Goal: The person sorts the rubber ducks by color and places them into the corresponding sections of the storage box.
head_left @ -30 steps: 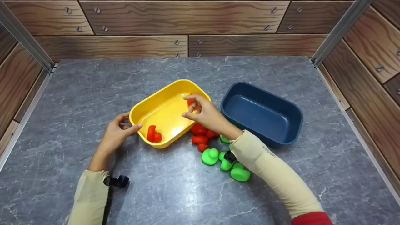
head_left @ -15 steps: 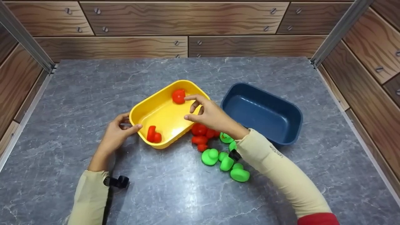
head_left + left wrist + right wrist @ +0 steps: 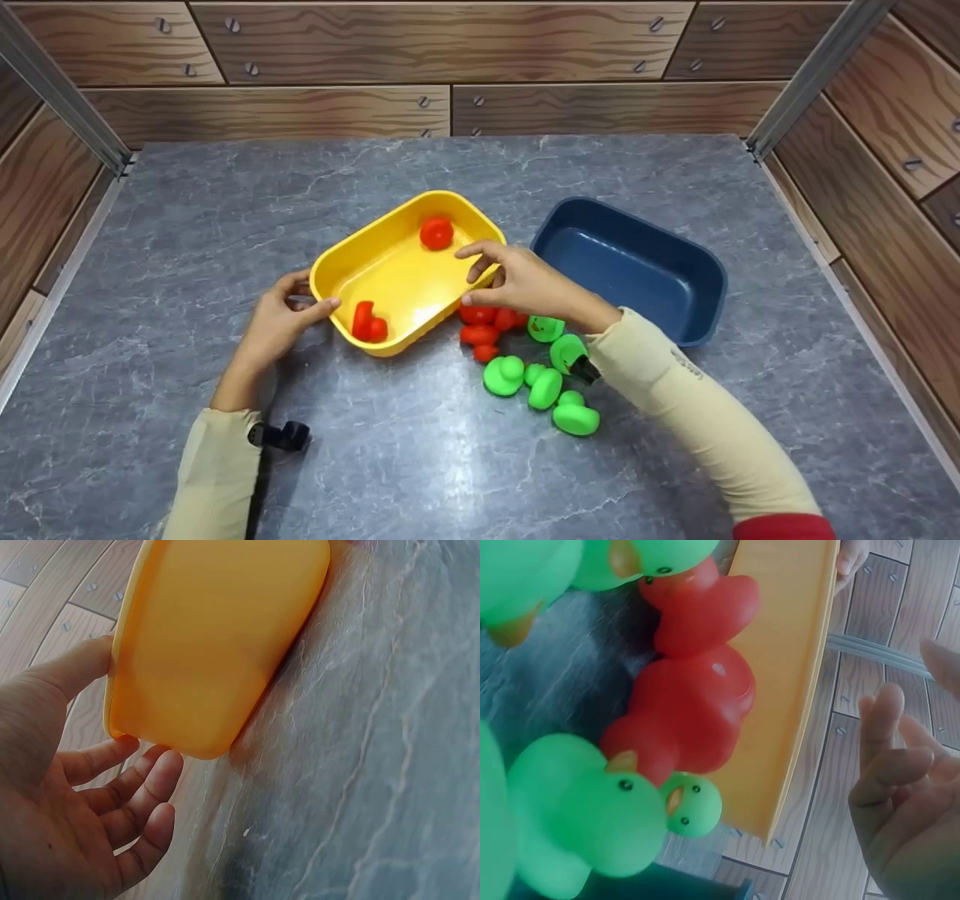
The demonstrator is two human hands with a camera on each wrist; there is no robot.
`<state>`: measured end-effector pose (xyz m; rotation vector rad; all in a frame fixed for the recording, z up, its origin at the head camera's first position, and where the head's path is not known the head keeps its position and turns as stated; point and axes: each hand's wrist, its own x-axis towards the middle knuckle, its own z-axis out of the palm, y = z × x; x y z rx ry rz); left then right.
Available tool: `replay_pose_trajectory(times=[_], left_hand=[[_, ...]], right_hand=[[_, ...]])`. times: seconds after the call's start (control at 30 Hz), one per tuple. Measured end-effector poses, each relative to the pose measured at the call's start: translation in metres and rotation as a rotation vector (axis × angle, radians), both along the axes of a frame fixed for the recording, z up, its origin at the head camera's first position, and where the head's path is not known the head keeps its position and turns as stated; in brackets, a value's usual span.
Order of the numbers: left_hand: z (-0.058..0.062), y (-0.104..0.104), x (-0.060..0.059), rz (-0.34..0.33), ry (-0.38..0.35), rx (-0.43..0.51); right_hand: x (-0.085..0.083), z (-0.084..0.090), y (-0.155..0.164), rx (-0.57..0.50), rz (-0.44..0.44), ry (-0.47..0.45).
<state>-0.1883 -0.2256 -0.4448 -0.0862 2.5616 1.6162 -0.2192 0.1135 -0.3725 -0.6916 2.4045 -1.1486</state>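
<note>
My left hand (image 3: 276, 321) grips the left end of a yellow tub (image 3: 397, 274), its thumb over the rim and fingers against the outer wall, as the left wrist view shows. Two red rubber ducks lie in the tub: one duck (image 3: 436, 234) at the far end, another duck (image 3: 369, 324) tipped over in the near corner. Above the tub's right rim hovers my right hand (image 3: 532, 283), fingers bent loosely, nothing between them. Below it, several red rubber ducks (image 3: 694, 709) sit against the tub's outer wall, partly hidden by the hand in the head view.
Several green rubber ducks (image 3: 545, 388) are spread in front of the red ones, some close under my right sleeve (image 3: 675, 397). A dark blue tub (image 3: 615, 277) stands to the right, with bare floor inside. Wood-patterned walls (image 3: 450, 45) enclose the grey marbled table (image 3: 360, 457).
My right hand has drawn back rightward from over the yellow tub. The red duck at the far end came away from it and shifted inside the tub. My left hand has stayed put.
</note>
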Motion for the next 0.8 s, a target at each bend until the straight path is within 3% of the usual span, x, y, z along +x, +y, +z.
replay_pose_trajectory(times=[0.43,0.8], left_hand=[[-0.003,0.0,-0.002,0.025,0.002,0.015],[-0.003,0.001,-0.002,0.014,0.014,0.028]], right_hand=[[0.002,-0.011,0.013,0.124,0.114,-0.052],[0.004,-0.019,0.013,0.238,0.179,0.004]])
